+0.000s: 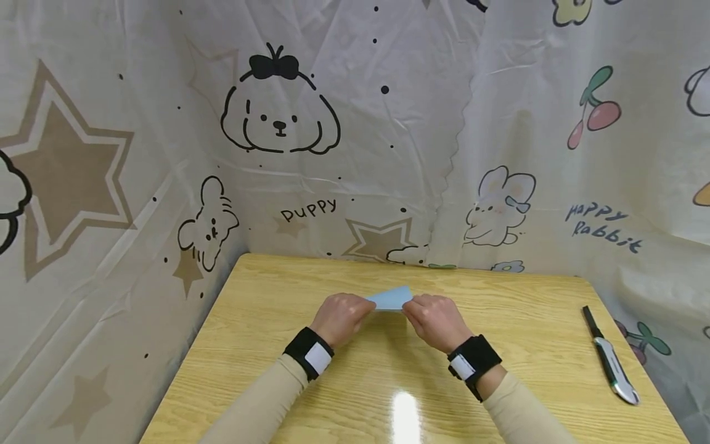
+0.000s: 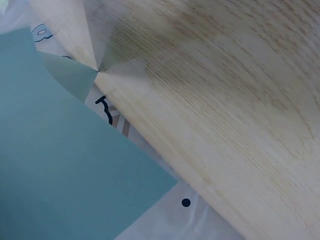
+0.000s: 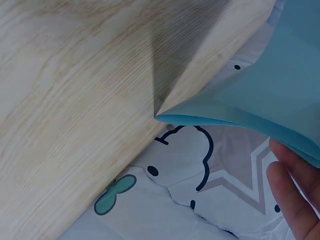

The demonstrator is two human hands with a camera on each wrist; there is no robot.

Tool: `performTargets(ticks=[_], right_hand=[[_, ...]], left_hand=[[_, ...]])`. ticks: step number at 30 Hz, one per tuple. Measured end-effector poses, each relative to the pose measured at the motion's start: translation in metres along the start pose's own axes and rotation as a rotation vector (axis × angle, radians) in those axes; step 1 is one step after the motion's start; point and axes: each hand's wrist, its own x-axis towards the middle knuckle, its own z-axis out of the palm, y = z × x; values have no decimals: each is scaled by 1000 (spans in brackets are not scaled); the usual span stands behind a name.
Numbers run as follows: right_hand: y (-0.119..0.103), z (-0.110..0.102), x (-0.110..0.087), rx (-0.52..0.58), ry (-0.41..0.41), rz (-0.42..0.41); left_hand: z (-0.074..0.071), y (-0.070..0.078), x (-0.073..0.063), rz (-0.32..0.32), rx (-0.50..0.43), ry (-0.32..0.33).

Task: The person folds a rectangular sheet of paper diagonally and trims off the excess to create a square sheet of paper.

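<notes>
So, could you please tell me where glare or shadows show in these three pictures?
Head view: a bright white glare patch on the table, near the bottom edge; left wrist view: dimmer, with soft shadow on the table; right wrist view: also dim, with a dark wedge of shadow on the table beside the tip of the paper.

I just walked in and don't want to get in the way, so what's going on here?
A person is holding a folded light blue sheet over the wooden table, with the left hand gripping one end and the right hand the other. The sheet's layers stand a little apart along one edge in the right wrist view. A knife-like tool lies untouched near the table's right edge.
</notes>
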Motion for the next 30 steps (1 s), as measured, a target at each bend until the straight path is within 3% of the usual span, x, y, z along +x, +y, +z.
performTargets(ticks=[30], right_hand=[[3, 3, -8, 45, 31, 1]], left_hand=[[-3, -9, -12, -25, -16, 30]])
